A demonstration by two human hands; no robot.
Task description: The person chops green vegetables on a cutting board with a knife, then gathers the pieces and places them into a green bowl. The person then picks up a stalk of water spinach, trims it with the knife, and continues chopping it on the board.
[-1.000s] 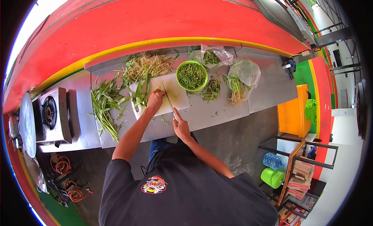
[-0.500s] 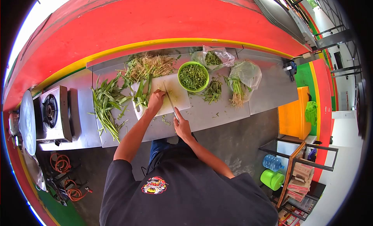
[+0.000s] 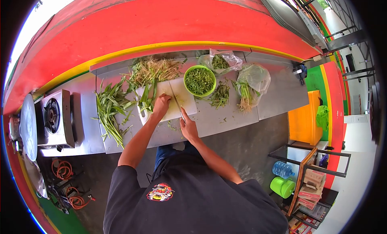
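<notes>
On the metal table lies a white cutting board (image 3: 187,107). My right hand (image 3: 188,126) is closed round the handle of a knife (image 3: 175,97), whose blade points away over the board. My left hand (image 3: 162,105) rests on the board left of the blade, fingers bent together; what they hold is too small to make out. Leafy stems (image 3: 146,100) lie on the board's left part. Just right of the board, a green bowl (image 3: 200,80) is full of chopped greens. Beyond the board sits a heap of roots and stems (image 3: 155,69).
Long leafy stalks (image 3: 111,109) lie at the left, near a gas stove (image 3: 56,118). To the right are loose greens (image 3: 220,94), a plastic bag of leaves (image 3: 229,59) and another bag with rooted stems (image 3: 262,79). A shelf with boxes (image 3: 312,183) stands lower right.
The knife blade has shifted slightly on the board and stands a little more upright in view. My right hand has moved slightly with it. My left hand has barely moved.
</notes>
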